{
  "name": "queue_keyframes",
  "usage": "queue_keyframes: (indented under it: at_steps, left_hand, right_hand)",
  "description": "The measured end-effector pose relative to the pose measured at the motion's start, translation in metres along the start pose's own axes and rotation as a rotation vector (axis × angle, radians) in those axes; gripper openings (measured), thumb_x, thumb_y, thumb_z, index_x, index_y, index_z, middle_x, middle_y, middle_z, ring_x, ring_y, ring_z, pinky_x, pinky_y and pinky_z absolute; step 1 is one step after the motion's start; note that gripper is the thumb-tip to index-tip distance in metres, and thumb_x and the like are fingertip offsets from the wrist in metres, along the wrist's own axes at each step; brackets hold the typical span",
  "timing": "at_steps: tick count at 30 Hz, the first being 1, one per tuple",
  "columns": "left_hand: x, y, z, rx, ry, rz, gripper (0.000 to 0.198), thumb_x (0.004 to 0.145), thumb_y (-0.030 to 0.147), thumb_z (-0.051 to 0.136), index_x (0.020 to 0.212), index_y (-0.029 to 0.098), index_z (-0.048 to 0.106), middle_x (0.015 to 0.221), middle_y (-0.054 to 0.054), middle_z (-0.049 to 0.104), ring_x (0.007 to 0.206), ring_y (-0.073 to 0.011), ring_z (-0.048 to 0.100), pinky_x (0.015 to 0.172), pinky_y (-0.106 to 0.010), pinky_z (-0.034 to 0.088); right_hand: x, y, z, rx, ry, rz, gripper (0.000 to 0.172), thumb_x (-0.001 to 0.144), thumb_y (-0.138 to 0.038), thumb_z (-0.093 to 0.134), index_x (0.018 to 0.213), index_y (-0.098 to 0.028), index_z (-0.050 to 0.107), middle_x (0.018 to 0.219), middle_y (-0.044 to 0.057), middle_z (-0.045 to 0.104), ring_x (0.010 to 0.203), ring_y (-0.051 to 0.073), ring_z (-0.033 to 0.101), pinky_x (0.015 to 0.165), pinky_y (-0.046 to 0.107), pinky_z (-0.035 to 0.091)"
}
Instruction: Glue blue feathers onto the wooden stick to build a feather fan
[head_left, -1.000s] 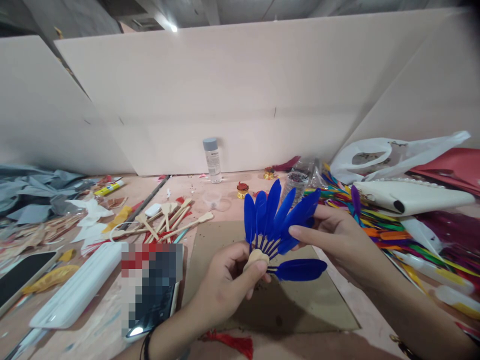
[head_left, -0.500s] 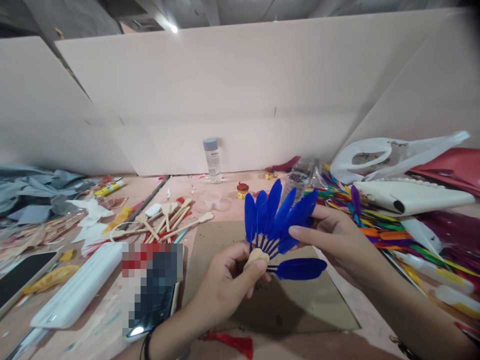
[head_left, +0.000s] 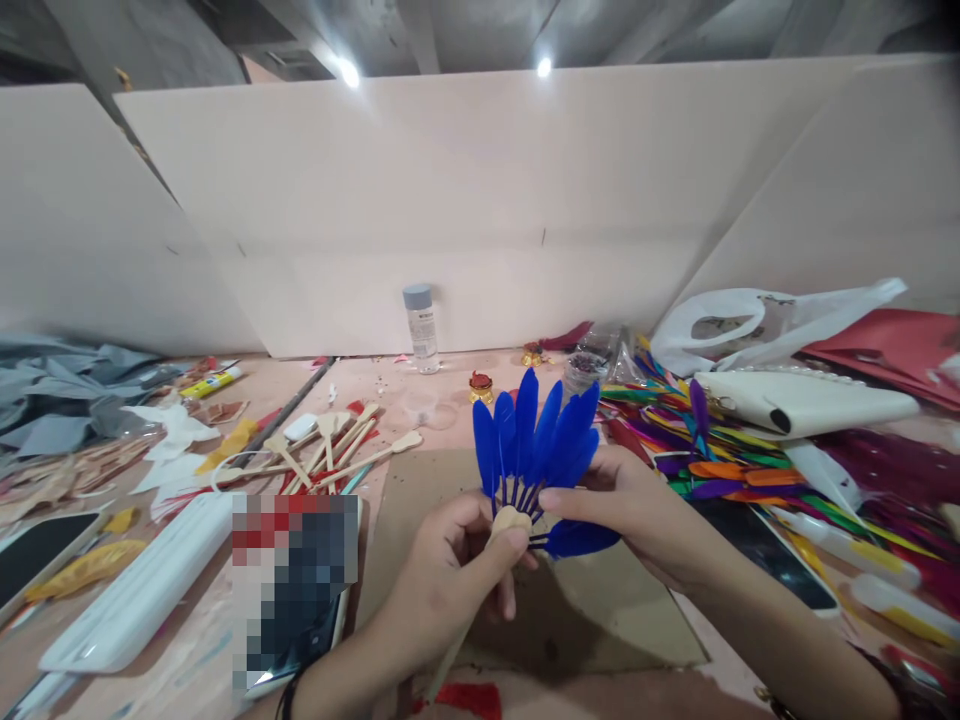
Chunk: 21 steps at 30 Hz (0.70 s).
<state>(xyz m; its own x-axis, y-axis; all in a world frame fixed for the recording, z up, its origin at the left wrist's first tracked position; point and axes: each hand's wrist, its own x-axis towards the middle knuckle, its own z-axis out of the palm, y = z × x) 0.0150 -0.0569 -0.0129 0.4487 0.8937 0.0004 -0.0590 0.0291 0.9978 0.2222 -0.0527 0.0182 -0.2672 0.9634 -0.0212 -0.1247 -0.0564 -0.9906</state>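
Blue feathers (head_left: 528, 425) fan out from the rounded end of a pale wooden stick (head_left: 511, 523), their dark quills gathered at it. My left hand (head_left: 454, 560) is closed on that rounded end, thumb pressed on its front; part of the stick's shaft runs down below the hand. On the right side my right hand (head_left: 630, 500) pinches the feathers near the quills, thumb in front and the other fingers partly hidden behind. One lower feather (head_left: 583, 538) points out sideways beneath the right thumb. Below both hands lies a brown board (head_left: 622, 620).
Similar wooden sticks (head_left: 330, 445) lie left of the board, beside a phone (head_left: 300, 600) and a white case (head_left: 142, 590). A capped bottle (head_left: 422, 330) and a small gold pot (head_left: 481, 388) stand behind. Colourful feathers (head_left: 742, 470) and a white purse (head_left: 817, 398) are at right.
My right hand has moved left and down along the feathers, closer to the quills. The feathers on the right stand closer together. The camera view has tilted slightly up.
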Motion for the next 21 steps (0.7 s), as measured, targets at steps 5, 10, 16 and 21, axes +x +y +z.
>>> queue_keyframes:
  at_steps: [5, 10, 16, 21]
  left_hand:
    - [0.0, -0.001, -0.002, 0.048, 0.043, 0.029, 0.039, 0.09, 0.053, 0.074, 0.079, 0.018, 0.059, 0.071, -0.002, 0.074, 0.041, -0.0072, 0.058, 0.042, -0.017, 0.041]
    - [0.001, 0.001, -0.001, 0.048, 0.044, -0.005, 0.042, 0.086, 0.058, 0.075, 0.081, 0.019, 0.059, 0.067, 0.0, 0.07, 0.038, -0.0076, 0.055, 0.039, -0.018, 0.038]
    - [0.001, 0.001, 0.0, 0.041, 0.046, -0.01, 0.051, 0.084, 0.068, 0.072, 0.083, 0.019, 0.059, 0.063, 0.002, 0.067, 0.037, -0.0084, 0.055, 0.039, -0.018, 0.04]
    - [0.002, -0.006, -0.002, 0.057, 0.087, 0.034, 0.048, 0.088, 0.065, 0.07, 0.085, 0.018, 0.063, 0.062, 0.003, 0.064, 0.037, -0.008, 0.056, 0.039, -0.018, 0.039]
  right_hand:
    - [0.001, 0.006, 0.005, -0.006, 0.017, -0.019, 0.026, 0.073, -0.037, 0.091, 0.091, -0.02, 0.083, 0.091, 0.003, 0.082, 0.081, 0.021, 0.074, 0.08, 0.034, 0.058]
    - [0.002, 0.009, 0.009, 0.017, 0.029, 0.011, 0.028, 0.069, -0.035, 0.093, 0.09, -0.02, 0.083, 0.086, 0.002, 0.082, 0.078, 0.019, 0.073, 0.076, 0.032, 0.057]
    - [0.005, 0.013, 0.01, -0.019, 0.04, 0.032, 0.032, 0.062, -0.037, 0.096, 0.086, -0.02, 0.082, 0.085, 0.002, 0.082, 0.077, 0.02, 0.072, 0.077, 0.034, 0.056]
    - [0.01, 0.022, 0.013, 0.006, 0.039, 0.011, 0.037, 0.059, -0.039, 0.097, 0.089, -0.022, 0.082, 0.086, 0.002, 0.082, 0.081, 0.022, 0.073, 0.08, 0.037, 0.057]
